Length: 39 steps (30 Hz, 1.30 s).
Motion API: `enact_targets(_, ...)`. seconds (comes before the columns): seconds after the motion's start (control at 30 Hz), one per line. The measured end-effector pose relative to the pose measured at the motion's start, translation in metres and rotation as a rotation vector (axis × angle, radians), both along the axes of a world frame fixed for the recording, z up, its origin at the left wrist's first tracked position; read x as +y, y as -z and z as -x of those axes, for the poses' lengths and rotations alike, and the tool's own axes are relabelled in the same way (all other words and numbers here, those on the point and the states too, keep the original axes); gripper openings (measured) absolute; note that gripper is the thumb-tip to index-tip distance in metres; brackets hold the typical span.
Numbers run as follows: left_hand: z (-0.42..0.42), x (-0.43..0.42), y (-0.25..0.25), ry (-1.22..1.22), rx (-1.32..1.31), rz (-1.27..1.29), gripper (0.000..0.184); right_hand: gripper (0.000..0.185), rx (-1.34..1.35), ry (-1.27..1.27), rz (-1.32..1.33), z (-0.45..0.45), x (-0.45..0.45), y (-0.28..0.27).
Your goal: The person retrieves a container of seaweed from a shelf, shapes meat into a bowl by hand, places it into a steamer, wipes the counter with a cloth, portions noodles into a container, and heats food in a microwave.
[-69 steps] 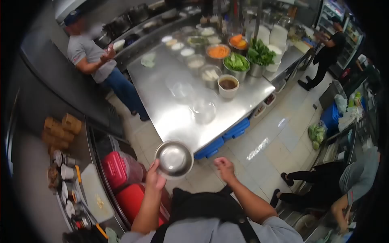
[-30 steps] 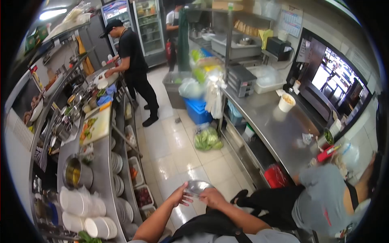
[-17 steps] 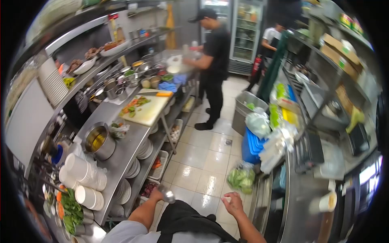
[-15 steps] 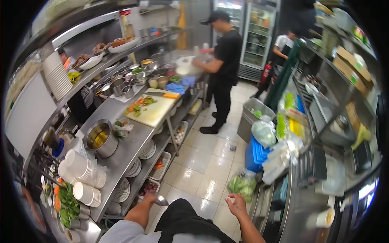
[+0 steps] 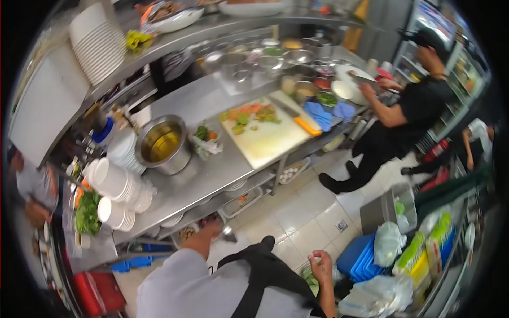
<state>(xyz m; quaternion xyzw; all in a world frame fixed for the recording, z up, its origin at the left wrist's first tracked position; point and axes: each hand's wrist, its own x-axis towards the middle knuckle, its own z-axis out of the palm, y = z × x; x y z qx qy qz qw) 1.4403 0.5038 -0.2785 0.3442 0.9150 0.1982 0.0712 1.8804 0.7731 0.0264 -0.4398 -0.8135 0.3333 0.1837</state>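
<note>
My left hand (image 5: 210, 233) is closed around a shiny metal ladle (image 5: 228, 233), held low beside the steel counter's front edge. Its handle is hidden by my fingers. My right hand (image 5: 321, 266) hangs out over the floor with its fingers curled in. Whether anything small is in them cannot be made out. Close beside it is a bag of green vegetables (image 5: 309, 280), partly covered by the hand. On the counter (image 5: 209, 180) stand a deep metal pot (image 5: 164, 146) with yellow liquid and a cutting board (image 5: 260, 151) bearing chopped vegetables and an orange-handled knife (image 5: 306, 126).
A co-worker (image 5: 419, 100) in black works with a knife at the counter's far end. White tubs (image 5: 119, 185) and leafy greens (image 5: 89, 212) stand at the left. Blue crates (image 5: 363, 257) and a grey bin (image 5: 389, 209) line the right side. A red box (image 5: 98, 294) sits lower left.
My view has turned left, so the counter now fills more of the middle. My left hand still has the ladle. My right hand remains curled at my side.
</note>
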Motion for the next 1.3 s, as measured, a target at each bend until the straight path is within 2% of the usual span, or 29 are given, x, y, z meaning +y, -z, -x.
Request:
enact_targets(0.03,0.012,0.044,-0.071,0.028,-0.616,0.679,0.025,0.025,-0.013,-0.036,0.011,0.012,0.022,-0.008)
enact_targets(0.1,0.004,0.093,-0.12,-0.27,-0.795,0.483,0.03,0.025,-0.009,-0.063,0.041,0.031,0.056,-0.024)
enact_targets(0.2,-0.003,0.14,-0.167,-0.441,-0.899,0.344,0.025,0.026,0.035,-0.114,0.033,0.058,0.115,-0.021)
enact_targets(0.33,-0.021,0.132,-0.158,-0.693,-0.894,0.198,0.018,0.026,0.018,-0.331,0.094,0.097,0.177,0.011)
enact_targets(0.4,-0.042,0.094,-0.126,-0.339,-0.576,0.344,0.013,0.027,0.053,-0.56,0.259,0.117,0.208,0.036)
enact_targets(0.47,-0.084,0.057,-0.118,-0.386,-0.374,0.305,0.007,0.029,-0.124,-0.727,0.339,0.149,0.226,0.001)
enact_targets(0.53,-0.132,0.047,-0.153,-0.619,-0.599,0.524,0.004,0.028,-0.092,-0.936,0.281,0.171,0.254,0.005)
enact_targets(0.6,-0.195,0.019,-0.149,-0.49,-0.432,0.592,0.016,0.027,-0.075,-1.057,0.3,0.192,0.284,0.005)
enact_targets(0.67,-0.262,-0.002,-0.117,-0.93,-0.776,0.3,0.017,0.027,-0.057,-1.18,0.318,0.219,0.309,0.008)
enact_targets(0.7,-0.282,0.012,-0.139,-0.98,-0.774,0.287,0.017,0.027,-0.031,-1.186,0.334,0.231,0.322,0.012)
enact_targets(0.77,-0.331,0.058,-0.203,-1.81,-1.05,-0.217,0.019,0.026,-0.013,-1.242,0.359,0.256,0.338,0.017)
enact_targets(0.8,-0.354,0.057,-0.194,-1.854,-1.046,-0.24,0.019,0.026,-0.031,-1.23,0.332,0.269,0.342,0.017)
enact_targets(0.87,-0.401,0.06,-0.185,-2.114,-1.076,-0.49,0.021,0.025,-0.057,-1.243,0.306,0.278,0.336,0.012)
enact_targets(0.93,-0.431,0.065,-0.181,-2.198,-1.073,-0.58,0.021,0.026,-0.008,-1.261,0.302,0.288,0.321,-0.006)
enact_targets(1.0,-0.449,0.07,-0.191,-2.288,-0.962,-0.654,0.021,0.026,-0.007,-1.294,0.277,0.287,0.302,0.0)
enact_targets(1.1,-0.458,0.052,-0.179,-2.291,-0.978,-0.764,0.023,0.027,-0.047,-1.38,0.25,0.272,0.261,-0.002)
enact_targets(1.23,-0.463,0.014,-0.167,-2.274,-0.93,-0.888,0.025,0.027,-0.227,-1.54,0.191,0.252,0.207,0.031)
enact_targets(1.3,-0.474,-0.008,-0.155,-2.262,-0.923,-0.95,0.025,0.033,-0.275,-1.638,0.127,0.231,0.171,-0.022)
